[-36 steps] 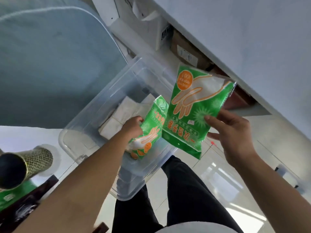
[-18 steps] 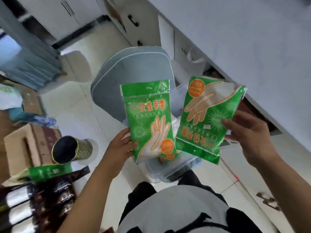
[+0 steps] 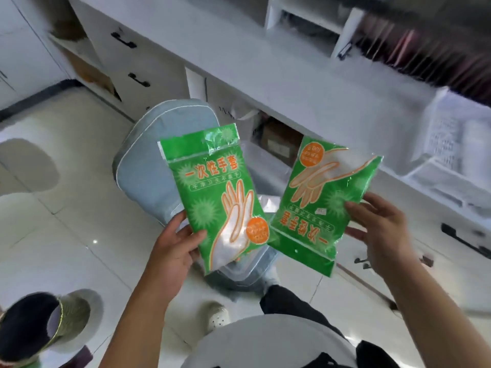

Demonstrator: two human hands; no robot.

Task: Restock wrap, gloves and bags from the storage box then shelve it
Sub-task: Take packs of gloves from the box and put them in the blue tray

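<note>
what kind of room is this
Probably a shop counter or storeroom, though I cannot be sure. A long white counter runs over drawers with black handles and open cubbies holding a cardboard box; each hand holds a retail glove pack.

White cabinets [image 3: 164, 46], glossy tiled floor [image 3: 66, 197]

Looking like a shop's back counter or storeroom: white cabinets with black-handled drawers [image 3: 125, 41], open shelving [image 3: 305, 19], a white wire basket [image 3: 451, 144], cartons [image 3: 279, 144] sitting underneath, glossy floor tiles [image 3: 66, 208].
</note>
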